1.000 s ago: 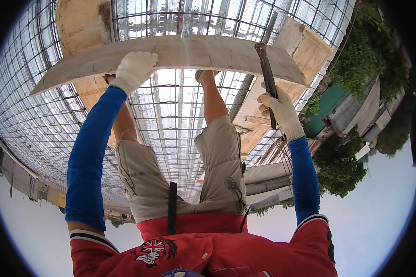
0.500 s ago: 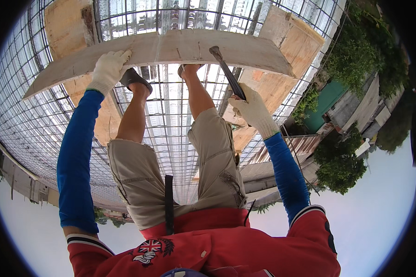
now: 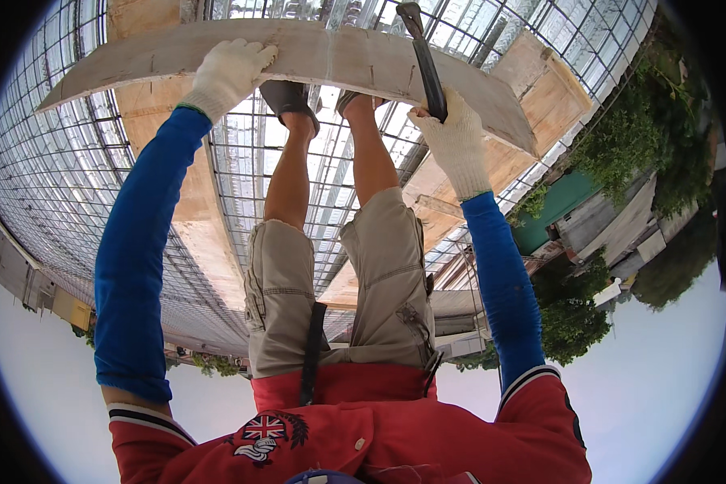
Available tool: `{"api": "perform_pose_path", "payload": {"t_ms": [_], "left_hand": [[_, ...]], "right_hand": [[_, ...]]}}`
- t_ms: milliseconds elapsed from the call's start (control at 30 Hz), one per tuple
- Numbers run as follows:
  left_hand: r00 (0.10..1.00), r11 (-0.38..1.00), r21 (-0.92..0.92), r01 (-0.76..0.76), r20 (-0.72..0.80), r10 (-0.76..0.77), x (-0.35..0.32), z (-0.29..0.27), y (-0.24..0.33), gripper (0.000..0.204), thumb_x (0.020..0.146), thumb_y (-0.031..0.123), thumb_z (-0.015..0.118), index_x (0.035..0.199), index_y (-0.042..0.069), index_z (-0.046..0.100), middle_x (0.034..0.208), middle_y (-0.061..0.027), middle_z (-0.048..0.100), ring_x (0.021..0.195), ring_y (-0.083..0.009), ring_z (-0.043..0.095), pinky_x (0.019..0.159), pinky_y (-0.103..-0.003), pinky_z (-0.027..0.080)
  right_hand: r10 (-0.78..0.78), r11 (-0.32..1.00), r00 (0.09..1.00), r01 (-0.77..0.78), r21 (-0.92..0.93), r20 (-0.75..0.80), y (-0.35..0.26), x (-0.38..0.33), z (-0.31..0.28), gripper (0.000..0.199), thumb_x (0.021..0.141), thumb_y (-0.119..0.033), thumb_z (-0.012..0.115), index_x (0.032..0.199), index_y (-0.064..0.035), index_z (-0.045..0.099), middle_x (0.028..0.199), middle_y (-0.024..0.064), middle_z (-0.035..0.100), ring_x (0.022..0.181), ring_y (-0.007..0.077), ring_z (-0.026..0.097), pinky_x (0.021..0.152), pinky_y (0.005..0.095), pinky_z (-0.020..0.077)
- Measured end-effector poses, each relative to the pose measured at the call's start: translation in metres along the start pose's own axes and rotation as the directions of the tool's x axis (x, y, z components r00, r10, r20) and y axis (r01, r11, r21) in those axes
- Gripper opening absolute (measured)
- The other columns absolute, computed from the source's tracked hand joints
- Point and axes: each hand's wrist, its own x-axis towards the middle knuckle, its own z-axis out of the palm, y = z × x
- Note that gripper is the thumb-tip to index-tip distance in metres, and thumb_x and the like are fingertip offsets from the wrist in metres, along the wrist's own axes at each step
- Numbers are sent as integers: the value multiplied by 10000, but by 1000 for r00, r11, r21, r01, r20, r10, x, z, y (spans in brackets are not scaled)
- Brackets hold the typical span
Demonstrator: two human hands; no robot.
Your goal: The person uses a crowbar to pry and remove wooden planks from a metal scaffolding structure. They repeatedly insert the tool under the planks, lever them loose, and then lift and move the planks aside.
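A long, pale wooden plank [image 3: 347, 58] spans the view in front of me, bowed by the lens. My left hand [image 3: 230, 77], in a white knit glove, holds the plank left of its middle, fingers over its face. In my gloved right hand [image 3: 456, 149] is a hammer [image 3: 427, 68], closed around its dark handle near the plank's near edge. The hammer's head points away from me, beyond the plank's far edge. A few thin dark marks that look like nails show on the plank's face.
Under me a grid of steel bars [image 3: 242, 161] lies over shiny corrugated metal sheets. Wooden boards [image 3: 189, 194] rest on the grid on both sides of my legs. My shod feet [image 3: 290, 101] are just below the plank. Trees [image 3: 621, 121] and low roofs stand beyond the right edge.
Both hands and the plank have moved farther away. My left hand sits farther right along the plank. The hammer has risen with my right hand and is more upright.
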Motion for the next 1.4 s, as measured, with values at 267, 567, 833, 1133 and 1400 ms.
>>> {"api": "perform_pose_path", "payload": {"t_ms": [267,567,833,1133,1400], "left_hand": [[996,999,-39,37,-81,-40,-1,5,1,361,1035,328,670,1351,153,660,1194,-33,735,1176,-268,679,1015,-423,562],[995,994,-41,102,10,-102,-7,6,17,398,1020,324,686,1380,159,645,1188,-32,712,1169,-247,663,1022,-414,544],[991,993,-46,113,73,-109,3,-14,12,350,1051,337,652,1354,161,643,1197,-37,719,1169,-258,670,1013,-430,568],[996,986,-143,88,17,-86,-2,10,7,302,1048,301,641,1304,142,640,1163,-51,720,1157,-266,681,1010,-428,557],[999,986,-162,45,-10,-47,7,12,2,254,1037,266,640,1250,132,676,1143,-47,738,1148,-259,690,1004,-420,550]], "right_hand": [[-91,986,995,84,-142,-41,-6,34,36,324,910,-270,778,1097,-16,702,880,175,741,825,358,747,758,444,583],[-21,964,996,-3,-266,-85,-26,27,48,300,875,-242,769,1058,-15,699,881,193,745,820,370,753,776,454,594],[143,972,959,-183,-147,-245,-46,20,54,299,858,-253,759,1004,-7,673,917,182,748,889,395,759,815,484,594],[241,957,931,-275,-90,-275,-47,18,66,300,852,-262,764,1006,-22,667,935,170,760,907,388,761,847,498,590],[201,968,958,-226,-106,-204,-41,25,49,293,865,-253,792,1000,-24,669,872,176,745,830,340,769,743,430,587]]}}
